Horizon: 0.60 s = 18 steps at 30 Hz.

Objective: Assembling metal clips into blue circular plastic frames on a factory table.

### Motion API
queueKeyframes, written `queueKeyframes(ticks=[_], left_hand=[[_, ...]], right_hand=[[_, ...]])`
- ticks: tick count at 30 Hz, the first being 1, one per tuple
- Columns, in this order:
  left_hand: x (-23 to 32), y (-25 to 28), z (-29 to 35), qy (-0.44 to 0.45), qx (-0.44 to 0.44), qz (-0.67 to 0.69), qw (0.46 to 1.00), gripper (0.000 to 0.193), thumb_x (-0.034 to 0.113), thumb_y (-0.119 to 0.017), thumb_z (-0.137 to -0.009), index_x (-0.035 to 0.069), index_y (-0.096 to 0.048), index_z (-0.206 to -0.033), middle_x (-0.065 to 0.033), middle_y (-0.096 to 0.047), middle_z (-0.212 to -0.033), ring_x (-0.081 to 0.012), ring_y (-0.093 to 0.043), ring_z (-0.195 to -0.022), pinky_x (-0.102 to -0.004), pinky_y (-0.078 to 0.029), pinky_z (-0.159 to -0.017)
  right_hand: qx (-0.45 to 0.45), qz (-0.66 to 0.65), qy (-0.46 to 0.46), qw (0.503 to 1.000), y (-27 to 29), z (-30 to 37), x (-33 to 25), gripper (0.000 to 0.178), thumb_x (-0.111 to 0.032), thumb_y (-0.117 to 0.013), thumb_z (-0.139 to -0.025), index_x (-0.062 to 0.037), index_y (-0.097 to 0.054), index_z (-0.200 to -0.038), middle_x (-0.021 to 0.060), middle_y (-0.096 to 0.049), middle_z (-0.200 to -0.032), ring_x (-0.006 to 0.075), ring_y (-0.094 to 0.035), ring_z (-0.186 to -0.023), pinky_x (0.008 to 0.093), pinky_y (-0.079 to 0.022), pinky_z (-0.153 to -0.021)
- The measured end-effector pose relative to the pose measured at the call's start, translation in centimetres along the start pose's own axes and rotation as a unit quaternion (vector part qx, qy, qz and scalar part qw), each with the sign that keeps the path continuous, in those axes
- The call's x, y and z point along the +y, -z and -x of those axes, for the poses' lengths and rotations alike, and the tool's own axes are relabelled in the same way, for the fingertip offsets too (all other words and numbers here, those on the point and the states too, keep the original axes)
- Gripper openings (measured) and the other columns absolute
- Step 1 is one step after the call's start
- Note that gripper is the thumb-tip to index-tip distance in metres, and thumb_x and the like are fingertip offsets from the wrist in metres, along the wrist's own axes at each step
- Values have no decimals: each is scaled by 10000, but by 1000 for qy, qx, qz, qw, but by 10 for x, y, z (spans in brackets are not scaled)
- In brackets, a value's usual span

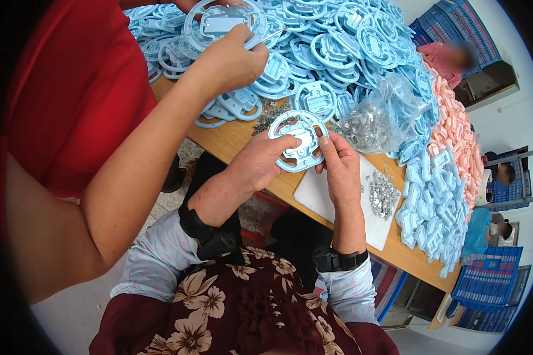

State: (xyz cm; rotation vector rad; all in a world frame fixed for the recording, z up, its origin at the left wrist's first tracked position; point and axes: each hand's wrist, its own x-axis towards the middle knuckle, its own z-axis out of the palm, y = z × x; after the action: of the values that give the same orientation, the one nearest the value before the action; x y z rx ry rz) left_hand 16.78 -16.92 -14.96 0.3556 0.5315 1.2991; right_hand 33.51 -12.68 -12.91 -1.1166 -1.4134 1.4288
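Between my hands is a light blue plastic steering-wheel-shaped part (306,137), tilted with its ribbed side toward me. My left hand (258,158) grips its left side, the thumb lying over the middle plate. At the right rim my right hand (341,161) pinches with thumb and fingers; whether a small piece is also between them is hidden. Below the part lies a white board (315,194) bearing a heap of small shiny metal pieces (384,196). A clear plastic bag (391,106) holding more metal pieces stands just beyond my right hand.
A large pile of similar blue parts (337,47) covers the table's far side. Smaller blue pieces (432,201) and pink pieces (456,118) lie at right. Close at left, a red-clothed co-worker's hand (234,62) holds a thin metal tool by another blue wheel part (225,23).
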Motion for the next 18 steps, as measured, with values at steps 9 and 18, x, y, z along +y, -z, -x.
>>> queueKeyframes(ticks=[9, 18], left_hand=[[0, -4, -4, -15, 2, -1, 1000, 352, 46, -550, -916, -31, -515, -1257, -126, -647, -1122, -201, -677, -954, -335, -572, -818], [-13, -2, -11, -24, -51, 36, 998, 357, 60, -522, -927, -56, -506, -1265, -165, -633, -1141, -238, -653, -1019, -372, -562, -846]], right_hand=[[-12, 3, 5, 1000, 2, -2, -1, 240, -213, -598, -983, 6, -685, -1025, -8, -603, -754, 42, -483, -586, 198, -374, -517], [-23, -19, -3, 1000, 6, 4, 4, 305, -224, -582, -1000, -9, -643, -1207, -20, -606, -819, 37, -482, -623, 182, -392, -537]])
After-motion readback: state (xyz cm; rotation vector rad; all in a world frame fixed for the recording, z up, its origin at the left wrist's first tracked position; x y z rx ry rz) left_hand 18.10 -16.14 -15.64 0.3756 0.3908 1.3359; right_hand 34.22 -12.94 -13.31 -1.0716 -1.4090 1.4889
